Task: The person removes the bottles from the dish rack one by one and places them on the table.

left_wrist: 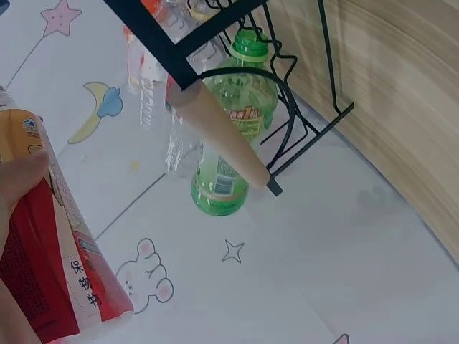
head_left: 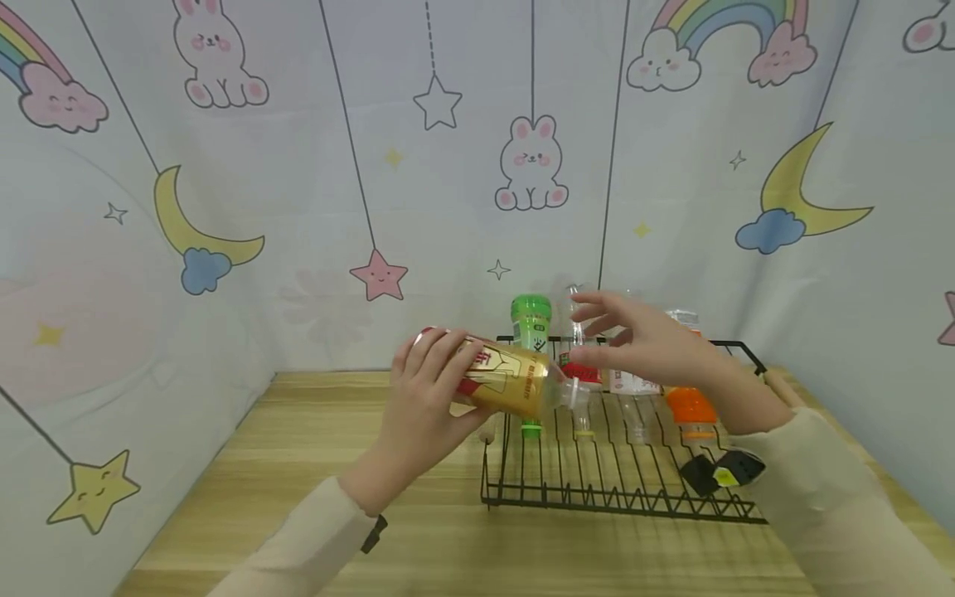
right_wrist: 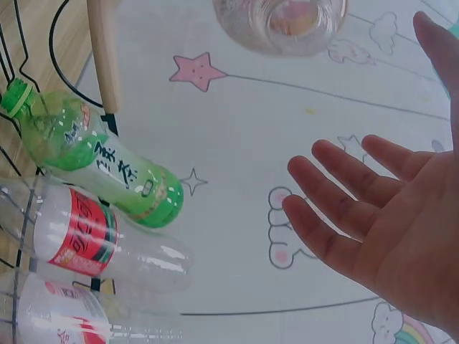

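My left hand (head_left: pixel 425 402) grips a plastic bottle (head_left: pixel 515 381) with a gold and red label, tilted on its side with its clear neck toward the right. In the left wrist view the thumb presses on the label of this bottle (left_wrist: pixel 64 279). My right hand (head_left: pixel 652 340) is raised over the rack, fingers spread and holding nothing. The right wrist view shows that palm (right_wrist: pixel 394 229) bare, apart from the clear neck end of the bottle (right_wrist: pixel 280 25). Behind the held bottle lies a green tea bottle (head_left: pixel 530 319) in the black wire rack (head_left: pixel 627 502).
Beside the green bottle lie a clear bottle with a red label (right_wrist: pixel 93 233), one with a white label (right_wrist: pixel 61 315) and an orange-labelled bottle (head_left: pixel 692 406). The rack has wooden handles (left_wrist: pixel 215 136) and stands on a wooden table (head_left: pixel 298 464) before a patterned cloth (head_left: pixel 462 207).
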A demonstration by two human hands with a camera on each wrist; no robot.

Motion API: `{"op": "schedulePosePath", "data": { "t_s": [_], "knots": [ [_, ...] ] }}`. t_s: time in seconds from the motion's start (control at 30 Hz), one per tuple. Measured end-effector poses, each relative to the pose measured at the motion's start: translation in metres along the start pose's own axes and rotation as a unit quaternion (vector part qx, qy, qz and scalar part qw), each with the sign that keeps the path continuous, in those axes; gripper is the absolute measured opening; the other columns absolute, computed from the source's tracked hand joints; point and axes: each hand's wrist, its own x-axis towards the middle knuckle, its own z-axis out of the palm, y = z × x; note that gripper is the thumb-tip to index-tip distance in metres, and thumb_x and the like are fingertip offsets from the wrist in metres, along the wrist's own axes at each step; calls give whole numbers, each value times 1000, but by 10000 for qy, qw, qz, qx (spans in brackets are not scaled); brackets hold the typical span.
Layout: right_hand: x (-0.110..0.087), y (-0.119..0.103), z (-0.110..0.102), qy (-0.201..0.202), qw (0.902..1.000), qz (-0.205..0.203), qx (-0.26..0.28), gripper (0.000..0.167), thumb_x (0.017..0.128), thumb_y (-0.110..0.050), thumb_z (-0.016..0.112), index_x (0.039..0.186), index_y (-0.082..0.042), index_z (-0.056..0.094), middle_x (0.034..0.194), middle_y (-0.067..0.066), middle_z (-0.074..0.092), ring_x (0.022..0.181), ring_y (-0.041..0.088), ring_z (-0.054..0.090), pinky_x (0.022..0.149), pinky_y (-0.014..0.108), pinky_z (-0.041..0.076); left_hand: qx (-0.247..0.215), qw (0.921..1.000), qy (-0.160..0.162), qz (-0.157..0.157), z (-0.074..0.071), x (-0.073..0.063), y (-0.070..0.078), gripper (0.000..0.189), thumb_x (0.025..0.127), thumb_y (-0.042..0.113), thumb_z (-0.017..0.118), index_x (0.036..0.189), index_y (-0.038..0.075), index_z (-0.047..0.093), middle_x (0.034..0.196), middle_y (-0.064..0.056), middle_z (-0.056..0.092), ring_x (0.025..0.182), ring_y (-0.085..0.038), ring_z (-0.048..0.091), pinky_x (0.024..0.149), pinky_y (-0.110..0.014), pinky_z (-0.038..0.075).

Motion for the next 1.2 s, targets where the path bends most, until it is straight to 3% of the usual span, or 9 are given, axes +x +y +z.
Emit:
{"op": "schedulePosePath", "data": {
  "t_s": [0.33,0.53,0.73,0.9,1.2],
  "knots": [
    [-16,17,-13,571,9983,82,-80,66,95,-33,61,149,-10,30,141,14,48,123,34,50,98,55,43,-56,9971,593,-467,-12,-5,-30,79,54,23,95,120,4,57,120,-15,57,115,-36,47,94,-53,35],
    [-23,32,-14,789,9967,192,8,65,96,-32,59,150,-10,29,141,17,47,122,37,50,95,60,44,-177,9927,753,-927,-24,-9,-43,77,55,17,94,121,2,55,120,-17,55,113,-36,47,90,-53,34],
    [-29,48,-16,957,9946,364,143,66,97,-31,57,151,-8,25,144,20,42,124,42,47,95,64,42,-308,9846,748,-1549,-38,-14,-57,76,60,14,91,124,2,52,123,-17,53,115,-36,43,94,-52,32],
    [-30,62,-17,1097,9923,556,111,71,97,-33,57,152,-7,21,145,23,40,126,45,45,93,66,42,-444,9720,593,-2231,-46,-21,-69,74,64,14,90,126,3,51,125,-15,53,118,-33,41,94,-49,34],
    [-34,85,-20,1420,9852,936,222,77,97,-37,56,154,-7,14,149,24,35,131,45,38,96,65,40,-919,9326,749,-3409,-56,-34,-86,71,68,11,87,126,3,49,123,-17,50,118,-27,38,92,-45,40]
  ]
}}
